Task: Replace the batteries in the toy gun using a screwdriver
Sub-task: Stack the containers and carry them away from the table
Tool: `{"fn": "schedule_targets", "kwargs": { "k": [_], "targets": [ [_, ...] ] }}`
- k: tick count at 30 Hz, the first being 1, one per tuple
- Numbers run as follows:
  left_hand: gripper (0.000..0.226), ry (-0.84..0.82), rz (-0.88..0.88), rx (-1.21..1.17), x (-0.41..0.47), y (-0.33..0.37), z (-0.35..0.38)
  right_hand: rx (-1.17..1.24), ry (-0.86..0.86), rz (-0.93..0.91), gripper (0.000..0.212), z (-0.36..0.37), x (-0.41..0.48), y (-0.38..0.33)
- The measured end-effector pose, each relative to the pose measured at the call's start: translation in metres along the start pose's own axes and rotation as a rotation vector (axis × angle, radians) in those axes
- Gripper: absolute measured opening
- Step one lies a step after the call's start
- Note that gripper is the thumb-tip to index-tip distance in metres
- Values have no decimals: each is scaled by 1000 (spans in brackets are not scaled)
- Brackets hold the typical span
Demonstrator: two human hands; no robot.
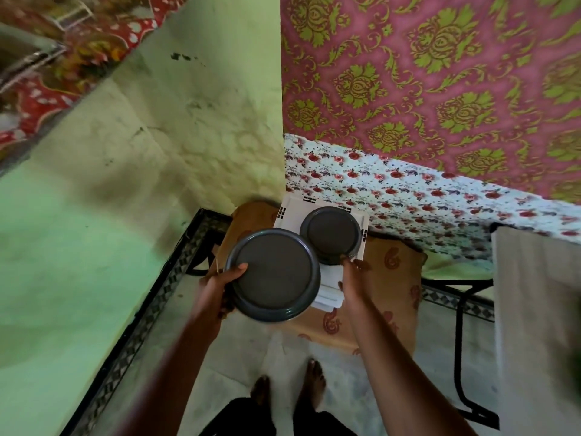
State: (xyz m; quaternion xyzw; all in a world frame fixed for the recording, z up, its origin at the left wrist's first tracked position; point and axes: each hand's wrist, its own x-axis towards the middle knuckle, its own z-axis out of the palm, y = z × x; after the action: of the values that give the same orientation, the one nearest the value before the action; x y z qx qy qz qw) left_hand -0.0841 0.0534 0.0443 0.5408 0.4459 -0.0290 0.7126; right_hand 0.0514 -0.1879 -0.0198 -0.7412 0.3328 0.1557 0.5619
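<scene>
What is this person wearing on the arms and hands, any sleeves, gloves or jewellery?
The left hand and right hand wear no gloves, and no ring, watch or bangle that I can make out. No sleeve shows on either arm up to the picture's edge.

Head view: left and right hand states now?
Left hand: holding the larger grey round container, thumb on top.
Right hand: fingers at the rim of the smaller grey container; grip cannot be told.
</scene>
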Motion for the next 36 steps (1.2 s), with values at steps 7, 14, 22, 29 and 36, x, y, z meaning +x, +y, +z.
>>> {"fn": "schedule_targets", "kwargs": {
  "k": [7, 14, 22, 29, 36],
  "targets": [
    [88, -49, 47, 92, -12, -5, -12, 30, -488, -22, 39, -35, -104, 15],
    [68, -211, 4, 195, -25, -31, -31, 259, -415, 88, 36, -44, -165, 76],
    [35, -28, -22, 174, 13, -84, -35, 438, -240, 213, 34, -31, -154, 177],
    [29, -81, 197, 443, 49, -110, -5, 530, -140, 258, 21, -4, -101, 214],
    [8, -86, 316, 310, 73, -111, 23, 580, -74, 272, 27, 37, -43, 217]
  ]
}}
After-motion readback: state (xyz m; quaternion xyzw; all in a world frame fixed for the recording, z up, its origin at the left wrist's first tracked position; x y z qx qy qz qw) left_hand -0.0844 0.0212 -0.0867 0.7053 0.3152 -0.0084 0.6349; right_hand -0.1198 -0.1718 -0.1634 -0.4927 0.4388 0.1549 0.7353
